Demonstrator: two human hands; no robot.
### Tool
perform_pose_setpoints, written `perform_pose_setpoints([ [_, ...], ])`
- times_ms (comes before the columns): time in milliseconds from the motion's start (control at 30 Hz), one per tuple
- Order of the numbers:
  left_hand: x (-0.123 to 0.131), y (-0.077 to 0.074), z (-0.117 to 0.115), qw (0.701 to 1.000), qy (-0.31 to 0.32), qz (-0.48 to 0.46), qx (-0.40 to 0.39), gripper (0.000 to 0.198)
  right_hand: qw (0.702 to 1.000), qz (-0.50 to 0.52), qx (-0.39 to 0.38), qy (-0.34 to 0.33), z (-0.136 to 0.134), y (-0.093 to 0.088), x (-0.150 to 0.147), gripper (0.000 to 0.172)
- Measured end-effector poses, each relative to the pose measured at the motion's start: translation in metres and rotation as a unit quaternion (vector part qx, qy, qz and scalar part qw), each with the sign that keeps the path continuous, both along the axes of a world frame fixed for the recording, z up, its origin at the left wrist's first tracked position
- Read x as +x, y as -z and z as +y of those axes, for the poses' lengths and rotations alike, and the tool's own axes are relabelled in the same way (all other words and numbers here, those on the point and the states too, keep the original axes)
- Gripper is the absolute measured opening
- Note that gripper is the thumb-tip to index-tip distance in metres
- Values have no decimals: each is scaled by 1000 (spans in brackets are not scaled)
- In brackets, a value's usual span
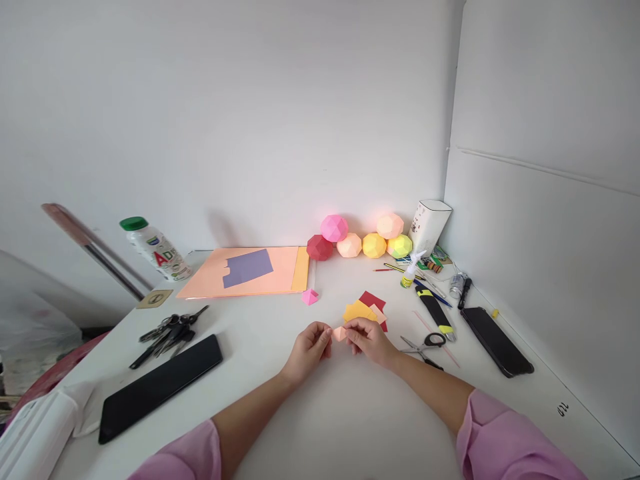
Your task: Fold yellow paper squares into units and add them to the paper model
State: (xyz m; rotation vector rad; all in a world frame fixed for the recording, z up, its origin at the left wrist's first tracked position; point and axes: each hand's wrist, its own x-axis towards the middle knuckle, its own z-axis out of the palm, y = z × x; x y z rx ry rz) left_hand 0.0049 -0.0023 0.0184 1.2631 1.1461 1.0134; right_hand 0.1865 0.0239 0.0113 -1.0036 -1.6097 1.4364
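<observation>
Between my two hands is a small peach paper piece (339,333), folded into facets. My left hand (312,348) pinches its left side with thumb and fingers. On its right side my right hand (371,340) pinches it too, the fingers curled. Just beyond my right hand lie loose paper pieces: a red one (373,299), a yellow one (358,311) and a peach one. A pink faceted paper piece (310,297) rests farther back to the left. Scissors (425,344) lie open to the right of my right hand.
Faceted paper balls (334,229) are stacked against the wall. Peach sheets (200,283) carry a purple cutout (247,268). Right: glue bottle (409,273), utility knife (434,311), black phone (496,341), white box (429,225). Left: keys (170,335), black slab (161,387), drink bottle (157,250).
</observation>
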Motion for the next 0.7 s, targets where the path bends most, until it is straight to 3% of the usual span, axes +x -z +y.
perform_pose_setpoints([
  [267,-1,8,3,1000,21,-6,-7,34,999,4,6,-54,3,2,0,27],
  [700,1,3,1,999,-5,-33,-3,32,1000,-21,2,-3,3,2,-1,26],
])
